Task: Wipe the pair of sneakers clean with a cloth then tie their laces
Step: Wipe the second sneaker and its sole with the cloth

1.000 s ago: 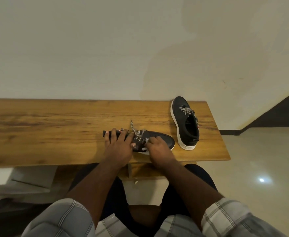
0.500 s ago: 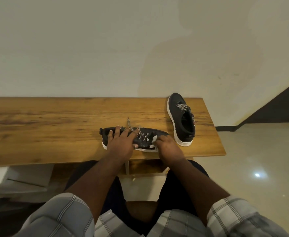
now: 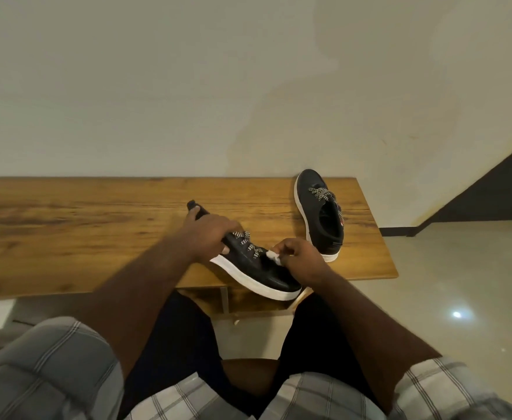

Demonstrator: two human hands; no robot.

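The left hand [image 3: 210, 237] gripped the near sneaker [image 3: 250, 263], tilted over the tabletop [image 3: 97, 225] edge; the right hand [image 3: 298, 257] pinched the cloth [image 3: 274, 256] against it. A slackened grip could drop it floorward.

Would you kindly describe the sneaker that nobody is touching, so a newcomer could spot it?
Find the wooden bench against the wall and follow it to its right end. The loose sneaker sits flat there, toe towards the wall. Unlike the held sneaker, gripped by the left hand, it lies untouched.
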